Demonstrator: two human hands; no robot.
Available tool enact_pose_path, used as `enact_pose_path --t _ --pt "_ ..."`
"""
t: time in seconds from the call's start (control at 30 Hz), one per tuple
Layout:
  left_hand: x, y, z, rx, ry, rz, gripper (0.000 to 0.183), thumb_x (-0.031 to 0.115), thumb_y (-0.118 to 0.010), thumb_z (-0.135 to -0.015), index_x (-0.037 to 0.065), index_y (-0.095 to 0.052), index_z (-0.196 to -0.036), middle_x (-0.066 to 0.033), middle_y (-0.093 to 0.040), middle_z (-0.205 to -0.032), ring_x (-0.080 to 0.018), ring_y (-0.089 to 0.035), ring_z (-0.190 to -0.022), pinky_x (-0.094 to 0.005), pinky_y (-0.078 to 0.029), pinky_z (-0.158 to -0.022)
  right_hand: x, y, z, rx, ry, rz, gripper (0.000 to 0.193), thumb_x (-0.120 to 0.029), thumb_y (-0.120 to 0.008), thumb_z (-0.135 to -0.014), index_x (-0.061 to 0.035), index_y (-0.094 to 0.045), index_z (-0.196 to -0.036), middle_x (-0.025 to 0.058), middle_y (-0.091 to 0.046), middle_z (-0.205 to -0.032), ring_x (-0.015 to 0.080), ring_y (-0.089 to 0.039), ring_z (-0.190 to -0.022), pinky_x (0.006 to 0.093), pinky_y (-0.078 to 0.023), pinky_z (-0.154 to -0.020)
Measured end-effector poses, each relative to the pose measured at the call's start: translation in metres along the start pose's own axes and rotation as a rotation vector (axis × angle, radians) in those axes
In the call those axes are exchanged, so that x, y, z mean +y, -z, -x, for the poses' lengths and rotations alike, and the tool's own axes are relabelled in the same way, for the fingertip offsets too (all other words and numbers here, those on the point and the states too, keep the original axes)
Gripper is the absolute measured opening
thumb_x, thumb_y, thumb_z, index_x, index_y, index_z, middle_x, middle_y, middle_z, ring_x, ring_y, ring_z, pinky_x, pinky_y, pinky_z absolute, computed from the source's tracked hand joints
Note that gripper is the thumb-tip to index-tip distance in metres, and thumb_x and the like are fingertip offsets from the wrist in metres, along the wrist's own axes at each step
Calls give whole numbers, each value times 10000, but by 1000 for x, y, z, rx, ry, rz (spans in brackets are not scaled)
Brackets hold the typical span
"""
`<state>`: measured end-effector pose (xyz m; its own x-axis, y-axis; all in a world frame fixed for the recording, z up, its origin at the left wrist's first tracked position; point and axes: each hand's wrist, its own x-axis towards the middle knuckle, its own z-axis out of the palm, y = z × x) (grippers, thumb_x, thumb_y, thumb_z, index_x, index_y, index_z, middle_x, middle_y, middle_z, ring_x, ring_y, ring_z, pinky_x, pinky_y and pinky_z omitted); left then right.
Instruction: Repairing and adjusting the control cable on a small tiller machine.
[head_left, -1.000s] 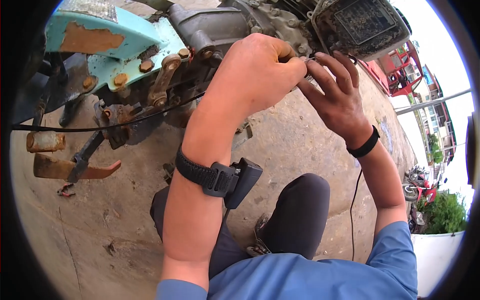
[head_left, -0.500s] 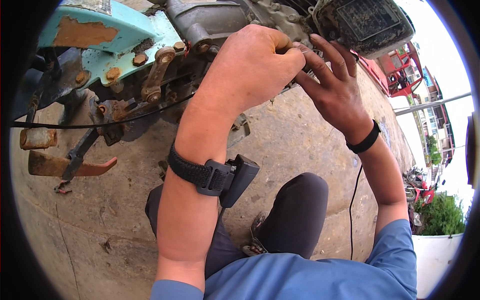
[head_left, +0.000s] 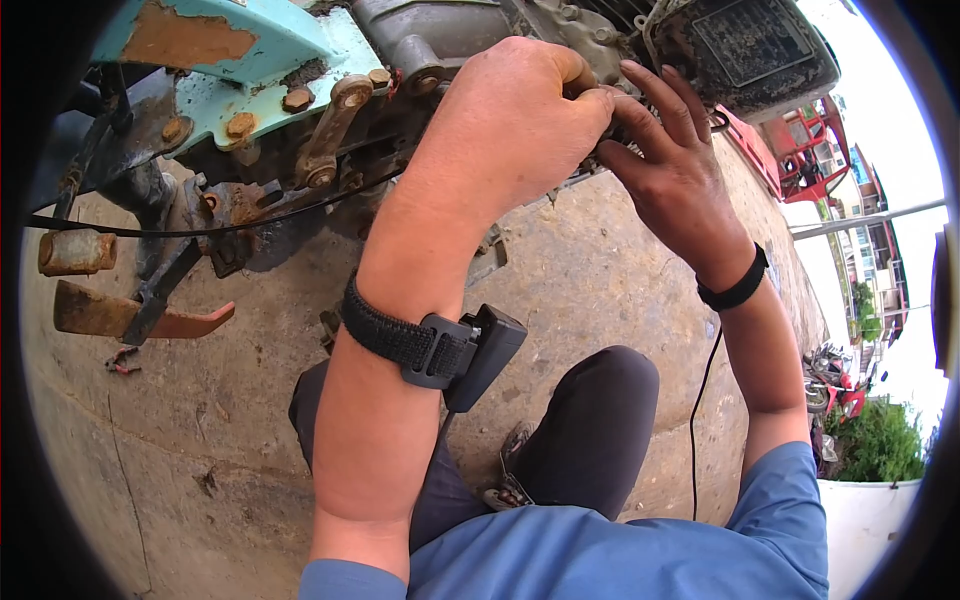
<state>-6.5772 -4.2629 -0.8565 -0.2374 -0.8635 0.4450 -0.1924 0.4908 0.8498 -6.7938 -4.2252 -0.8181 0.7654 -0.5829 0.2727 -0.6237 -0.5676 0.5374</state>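
My left hand (head_left: 525, 130) reaches across to the engine's side. Its thumb and forefinger are closed in a pinch; what lies between them is hidden. Beside it, my right hand (head_left: 668, 180) has its fingers apart, with the forefinger touching the left thumb tip. Nothing held shows in the right hand. Behind both hands is a greasy grey metal engine (head_left: 440, 30). A dark box-shaped part with a plate (head_left: 750, 45) sits just beyond my right fingers.
A turquoise frame with rusty bolts (head_left: 270, 60) stands at the upper left. Below it run a black cable (head_left: 220, 230) and a rusty pedal-like lever (head_left: 150, 312). My knee (head_left: 590, 430) is bent over the concrete floor (head_left: 230, 460). A red metal frame (head_left: 800, 150) stands at the far right.
The machine sits slightly lower and further right in view. My fingertips have shifted a little, and the thin strand seen between them before no longer shows.
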Motion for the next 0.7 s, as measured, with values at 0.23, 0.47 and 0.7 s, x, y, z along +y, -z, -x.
enact_pose_path --t 0.23,0.47,0.7 --pt "-3 1 0 29 -30 -24 378 272 -735 -946 -66 -770 -1112 -168 -752 -816 -200 -694 -712 -349 -564 -688 -1 6 -3 -87 7 -17 64 -96 -744 -836 -97 -756 -899 47 -587 -1458 303 -401 -1525 555 -325 -1285" --pt "-4 0 1 16 -3 -28 372 266 -735 -945 -63 -772 -1114 -171 -756 -832 -202 -696 -718 -351 -568 -693 -4 2 -2 -48 13 -5 43 -112 -723 -842 -70 -728 -843 48 -572 -1454 297 -414 -1506 538 -314 -1290" --pt "-4 4 2 5 0 -37 363 263 -725 -939 -60 -770 -1099 -169 -746 -826 -206 -689 -718 -357 -564 -702 -3 -3 -2 -29 6 5 37 -102 -723 -831 -72 -734 -850 44 -585 -1435 295 -429 -1493 529 -318 -1284"
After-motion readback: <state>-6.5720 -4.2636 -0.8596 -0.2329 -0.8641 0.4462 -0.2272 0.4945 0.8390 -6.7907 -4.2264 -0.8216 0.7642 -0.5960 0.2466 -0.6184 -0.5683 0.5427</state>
